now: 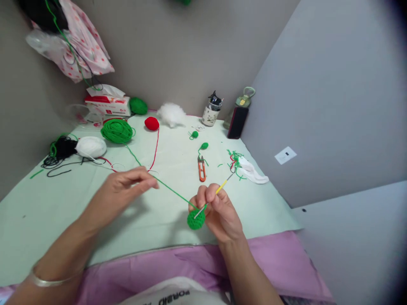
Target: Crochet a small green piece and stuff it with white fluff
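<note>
My right hand (222,212) is closed around a crochet hook (221,187) with a yellow grip, near the front of the table. Against its fingers hangs a small round green crocheted piece (196,220), and the hook's metal tip lies across it. A green yarn strand (173,191) runs taut from that piece up to my left hand (132,188), which pinches it between thumb and fingers. From there the strand leads back to a large green yarn ball (117,131) at the left.
Orange thread snips (202,169) lie mid-table near two small green pieces. Behind are a red yarn ball (151,123), white stuffing (171,114), a pen cup (211,113) and a phone (238,122). Yarn scraps (235,160) lie at right; white yarn (91,147) and black yarn (63,149) at left.
</note>
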`<state>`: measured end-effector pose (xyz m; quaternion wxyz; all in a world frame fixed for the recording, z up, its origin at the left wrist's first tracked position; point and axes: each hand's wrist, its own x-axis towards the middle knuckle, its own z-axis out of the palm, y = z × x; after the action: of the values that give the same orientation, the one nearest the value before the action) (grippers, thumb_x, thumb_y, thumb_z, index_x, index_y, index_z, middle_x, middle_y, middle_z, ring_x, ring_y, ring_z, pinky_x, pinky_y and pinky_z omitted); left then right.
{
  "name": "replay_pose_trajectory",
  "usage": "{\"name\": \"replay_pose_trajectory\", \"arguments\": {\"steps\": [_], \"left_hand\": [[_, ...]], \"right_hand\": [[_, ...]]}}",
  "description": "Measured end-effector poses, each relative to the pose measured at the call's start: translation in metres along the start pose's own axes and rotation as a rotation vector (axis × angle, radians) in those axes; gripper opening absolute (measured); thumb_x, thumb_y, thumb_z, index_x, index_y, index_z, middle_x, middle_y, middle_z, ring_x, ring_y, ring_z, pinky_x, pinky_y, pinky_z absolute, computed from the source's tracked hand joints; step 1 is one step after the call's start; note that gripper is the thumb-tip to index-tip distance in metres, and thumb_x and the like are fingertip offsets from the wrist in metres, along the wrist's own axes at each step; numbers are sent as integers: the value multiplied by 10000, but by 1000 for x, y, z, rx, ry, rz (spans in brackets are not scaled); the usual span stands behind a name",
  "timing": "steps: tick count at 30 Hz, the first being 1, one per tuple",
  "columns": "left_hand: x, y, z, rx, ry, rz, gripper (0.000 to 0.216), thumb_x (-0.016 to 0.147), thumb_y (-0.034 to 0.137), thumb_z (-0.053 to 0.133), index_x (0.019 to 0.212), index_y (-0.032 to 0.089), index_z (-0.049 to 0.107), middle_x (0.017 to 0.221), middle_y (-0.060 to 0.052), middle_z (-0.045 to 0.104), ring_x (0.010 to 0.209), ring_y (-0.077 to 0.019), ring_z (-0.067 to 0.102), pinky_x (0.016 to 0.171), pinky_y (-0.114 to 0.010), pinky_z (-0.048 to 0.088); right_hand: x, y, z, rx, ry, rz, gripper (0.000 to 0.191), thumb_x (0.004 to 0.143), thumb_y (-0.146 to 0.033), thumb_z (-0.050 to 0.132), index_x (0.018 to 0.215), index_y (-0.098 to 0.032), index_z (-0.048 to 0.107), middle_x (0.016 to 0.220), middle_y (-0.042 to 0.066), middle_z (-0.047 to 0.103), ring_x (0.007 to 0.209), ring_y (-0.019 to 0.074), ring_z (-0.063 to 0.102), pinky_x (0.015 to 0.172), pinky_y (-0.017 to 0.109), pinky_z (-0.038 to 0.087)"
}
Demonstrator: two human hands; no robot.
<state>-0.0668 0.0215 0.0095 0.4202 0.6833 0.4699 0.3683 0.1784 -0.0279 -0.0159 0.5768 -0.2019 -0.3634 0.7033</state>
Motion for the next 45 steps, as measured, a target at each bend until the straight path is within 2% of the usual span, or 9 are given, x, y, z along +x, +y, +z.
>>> {"name": "replay_pose_trajectory", "arguments": {"steps": [7,14,18,22,25,27,31,35,45], "left_hand": [[9,21,-12,262,424,213,203,923,432,691,895,232,669,1101,-1,659,1164,-255,560,1069,-344,342],[1,42,57,-850,-317,-103,594,914,741,510,632,220,485,632,44,361,495,-116,340,430,-246,466],[-6,63,31,-1135,-30,-107,547,892,775,510,895,278,738,896,-31,656,658,-133,568,466,-202,540],[-16,65,26,-619,258,376,691,1040,649,208,725,344,743,1162,28,748,1303,-240,586,1171,-479,443],[-19,47,43,-92,199,580,507,1015,594,453,759,315,790,1247,-8,750,1475,-310,417,1301,-551,-25],[-18,35,54,216,219,643,390,1026,532,480,978,331,811,1383,-30,692,1519,-329,348,1272,-592,-72],[-16,28,64,46,162,368,375,1029,433,533,1368,345,666,1475,-59,610,1487,-318,391,1251,-548,206],[-18,36,67,-570,-55,17,406,1013,407,580,1416,379,626,1167,-40,685,1000,-210,664,901,-353,554],[-20,35,74,-854,-43,-27,560,798,278,849,1322,413,703,1004,-15,573,829,-150,542,643,-223,559]], "right_hand": [[4,-9,11,-3,6,51,232,834,-402,821,789,-205,707,732,4,668,757,162,729,644,245,598],[3,-18,22,4,-29,-23,184,868,-383,790,815,-212,745,758,10,690,736,142,726,613,214,591],[3,-18,16,-10,39,-55,136,891,-340,769,830,-219,755,781,17,712,766,134,720,626,200,564],[5,-14,16,-2,120,-102,133,868,-345,794,825,-224,762,799,6,725,743,117,700,693,212,568],[6,-13,20,-5,130,-162,121,888,-348,774,841,-237,773,812,-2,732,752,111,701,689,203,561],[6,-13,22,-42,128,-207,119,912,-344,748,854,-245,780,811,-4,735,767,114,707,704,207,559],[5,-10,24,-209,164,-329,122,945,-326,708,887,-260,793,870,10,761,883,150,716,788,255,562],[4,-5,21,-400,192,-485,115,956,-305,693,921,-284,801,886,17,762,964,189,673,923,341,525],[4,-1,23,-593,201,-624,146,967,-269,672,954,-322,807,879,25,760,919,215,658,893,392,517]]}}
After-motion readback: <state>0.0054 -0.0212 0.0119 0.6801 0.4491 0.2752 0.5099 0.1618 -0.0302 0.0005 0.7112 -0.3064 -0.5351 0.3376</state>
